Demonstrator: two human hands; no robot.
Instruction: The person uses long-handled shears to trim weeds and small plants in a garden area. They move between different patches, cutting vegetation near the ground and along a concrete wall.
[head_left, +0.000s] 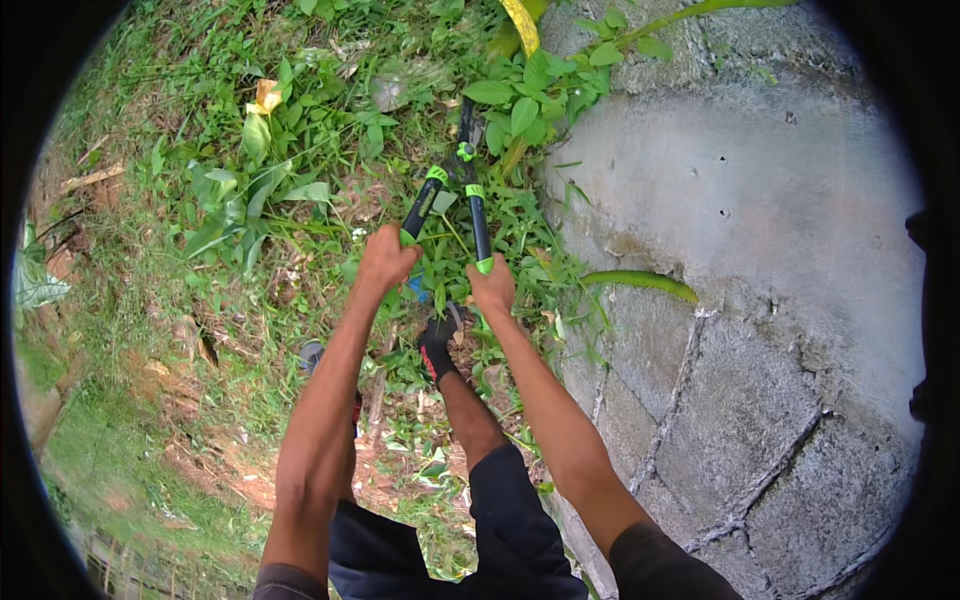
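Hedge shears (466, 151) with black and bright green handles point away from me, low over the weeds. My left hand (386, 259) is closed around the left handle (423, 204). Around the right handle (480, 225) my right hand (493, 286) is closed too. The two handles stand a small angle apart. Part of the dark blades (466, 116) shows beyond the pivot; their tips are hidden under a clump of broad green leaves (525, 105) beside the wall.
A stone and concrete wall (735, 195) rises along my right side. A cut green stalk (641, 279) lies against it. Broad-leaved weeds (247, 199) grow at left, and a yellow leaf (523, 26) hangs ahead. My shod foot (437, 341) stands among the weeds near a blue scrap (418, 289).
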